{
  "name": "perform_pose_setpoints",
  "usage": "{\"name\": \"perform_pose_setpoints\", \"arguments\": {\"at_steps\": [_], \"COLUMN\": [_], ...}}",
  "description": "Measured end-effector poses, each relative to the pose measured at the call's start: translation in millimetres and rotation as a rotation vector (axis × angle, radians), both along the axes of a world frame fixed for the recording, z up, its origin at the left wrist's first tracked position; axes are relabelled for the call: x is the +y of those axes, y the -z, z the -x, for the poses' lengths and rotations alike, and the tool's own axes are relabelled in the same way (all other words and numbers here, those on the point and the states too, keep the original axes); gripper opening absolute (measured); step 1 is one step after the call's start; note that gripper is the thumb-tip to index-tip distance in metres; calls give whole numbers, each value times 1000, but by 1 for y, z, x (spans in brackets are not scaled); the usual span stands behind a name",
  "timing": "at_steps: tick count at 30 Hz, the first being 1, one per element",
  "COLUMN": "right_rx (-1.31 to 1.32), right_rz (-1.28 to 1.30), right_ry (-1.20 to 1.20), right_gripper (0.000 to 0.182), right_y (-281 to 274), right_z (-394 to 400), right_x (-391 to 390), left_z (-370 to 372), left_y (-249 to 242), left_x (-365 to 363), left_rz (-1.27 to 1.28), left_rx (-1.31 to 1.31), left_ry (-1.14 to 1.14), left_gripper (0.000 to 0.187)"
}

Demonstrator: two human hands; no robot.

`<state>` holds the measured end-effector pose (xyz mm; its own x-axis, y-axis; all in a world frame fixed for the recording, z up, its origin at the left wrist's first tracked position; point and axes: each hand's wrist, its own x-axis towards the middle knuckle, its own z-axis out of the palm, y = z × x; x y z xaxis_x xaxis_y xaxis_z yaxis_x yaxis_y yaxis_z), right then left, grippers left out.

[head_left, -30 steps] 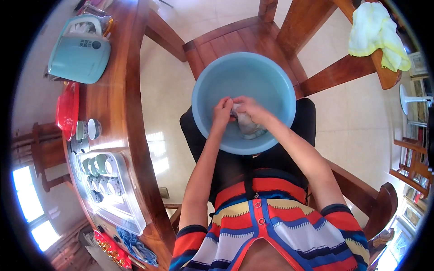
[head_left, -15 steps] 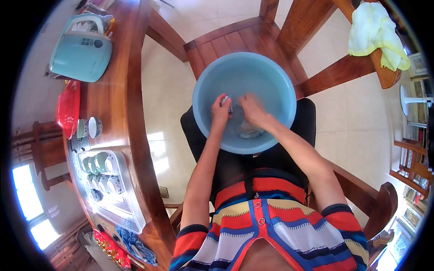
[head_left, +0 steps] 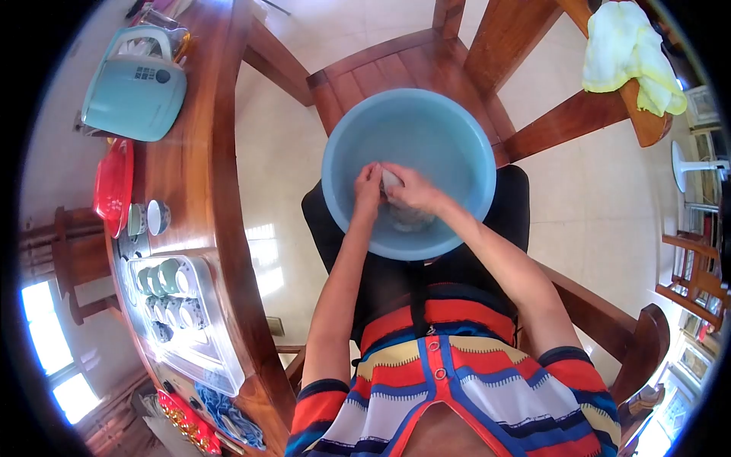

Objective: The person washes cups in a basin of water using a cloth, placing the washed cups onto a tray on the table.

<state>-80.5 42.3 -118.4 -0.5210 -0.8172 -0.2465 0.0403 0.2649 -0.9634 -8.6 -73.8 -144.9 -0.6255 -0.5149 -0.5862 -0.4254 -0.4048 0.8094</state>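
Note:
A light-blue basin (head_left: 333,186) with water in it sits over my lap and the chair seat. Both hands are low inside it, close together. My left hand (head_left: 368,185) is closed on the left side of a small whitish teacup (head_left: 391,181), which the fingers partly hide. From the right, my right hand (head_left: 413,188) grips the same cup, fingers bent around its upper edge. Just below the hands, several pale, glassy-looking pieces (head_left: 411,218) lie in the water; their exact kind is blurred.
On the wooden table (head_left: 194,167) to the left stand a blue kettle (head_left: 137,91), a red tray (head_left: 114,186), two cups (head_left: 158,217) and a clear tray (head_left: 221,358) with several small cups. A white-yellow cloth (head_left: 628,49) hangs on a chair at the upper right.
My right hand has moved left to meet the left hand and now grips the cup too. The left hand has barely shifted; the view has moved slightly.

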Motion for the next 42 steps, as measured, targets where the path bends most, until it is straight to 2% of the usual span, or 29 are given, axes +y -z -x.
{"name": "perform_pose_setpoints", "arguments": {"at_steps": [3,5,6,8,9,11,14,15,16,17,18,20,22,24,26,27,29,32,36,39,42], "right_rx": [98,204,204,757,758,821,860,859,821,782,783,597,616,639,61,63,-205,-256,-189,-151,-159], "right_rz": [46,-170,-170,-482,-482,-622,-598,-597,-526,-452,-448,-336,-367,-402,-170,-170,82,233,243,209,61], "right_ry": [-63,-293,-293,-261,-261,38,25,27,-33,-94,-97,-155,-227,-295,96,95,234,292,261,294,316], "right_gripper": [52,48,48,47,47,46,49,49,45,42,42,35,30,27,27,27,28,27,25,22,21], "right_y": [7,6,8,12,6,-11,1,5,10,14,23,40,31,31,39,36,30,29,16,12,13], "right_z": [9,22,25,29,29,25,16,14,12,10,10,14,17,19,20,20,18,18,18,13,11], "right_x": [4,10,13,16,16,14,9,9,9,7,5,3,2,5,8,10,14,15,11,6,4], "left_z": [-1,0,1,2,1,0,1,1,1,0,-1,-2,-1,1,3,2,2,1,1,2,2], "left_y": [-1,-6,-5,-4,2,5,11,17,24,30,25,13,8,6,6,5,2,2,1,0,-1], "left_x": [2,2,1,0,-2,-2,-1,-1,-2,-2,-1,0,2,3,3,3,3,2,2,3,3], "left_rz": [39,64,104,144,245,345,383,525,666,668,644,621,414,390,368,362,357,352,334,321,323], "left_rx": [4,8,9,13,-9,-32,-28,-26,-24,-24,-6,9,44,54,65,72,79,99,95,95,84], "left_ry": [-21,-42,-40,-39,-4,31,140,168,195,194,180,165,138,132,127,119,108,88,93,99,100], "left_gripper": [37,37,37,36,37,38,40,40,40,40,40,40,40,39,39,39,40,39,38,38,39]}}
